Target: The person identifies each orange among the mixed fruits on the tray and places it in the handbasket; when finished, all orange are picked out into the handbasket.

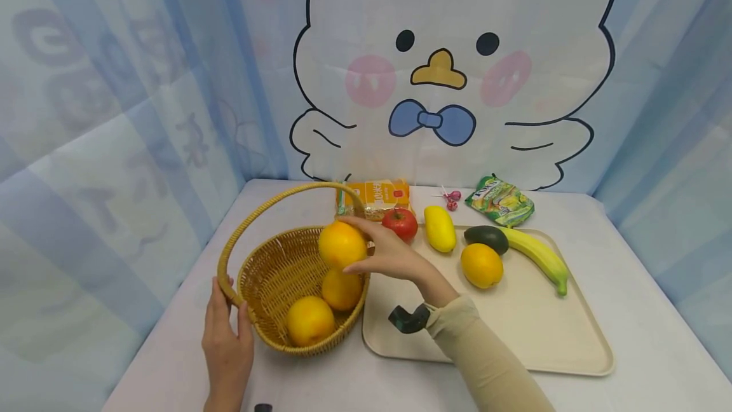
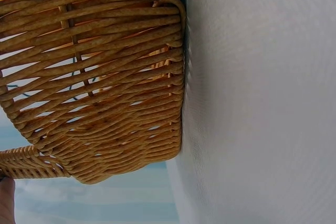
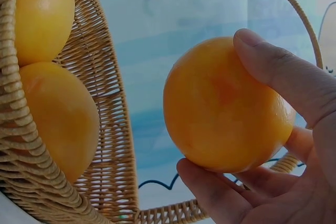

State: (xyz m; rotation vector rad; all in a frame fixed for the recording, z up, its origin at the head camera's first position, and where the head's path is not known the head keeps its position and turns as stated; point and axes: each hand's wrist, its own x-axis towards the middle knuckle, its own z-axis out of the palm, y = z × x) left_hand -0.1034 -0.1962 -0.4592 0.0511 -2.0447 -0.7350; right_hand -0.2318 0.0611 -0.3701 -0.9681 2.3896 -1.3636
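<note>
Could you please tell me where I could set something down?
The tray is bare between the banana and its near right corner, as is the table beyond its right rim. Mango, avocado and orange crowd the tray's back; two oranges crowd the basket toward its near right.

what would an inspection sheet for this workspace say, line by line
Surface: white cloth-like tabletop, beige rectangular tray.
Job's things: round orange fruit above an oval brown wicker basket; two similar orange fruits inside.
Clutter: round red apple, yellow oval fruit, dark green oval fruit, another round orange fruit, long yellow-green banana, rectangular orange packet, crinkled green packet, round pink lollipops.
Hands: bare left hand holds the basket near its handle's base; bare right hand grips the orange fruit above it.
Cables: nothing seen.
Surroundings: pale blue curtains, printed with a white cartoon bird.
</note>
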